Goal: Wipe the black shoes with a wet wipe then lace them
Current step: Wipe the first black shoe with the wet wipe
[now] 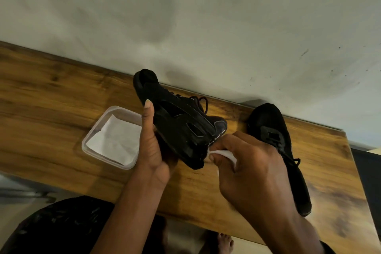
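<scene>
Shoe 1: black, matte, tilted, lifted over table centre.
Left hand: wrapped around Shoe 1's left side.
Right hand: pinching white wet wipe against Shoe 1's near end.
Shoe 2: black, lying on table, right.

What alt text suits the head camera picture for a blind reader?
A person's left hand holds a black shoe above a wooden table while the right hand presses a wipe to it. A second shoe and a tub of wipes lie nearby.
</scene>
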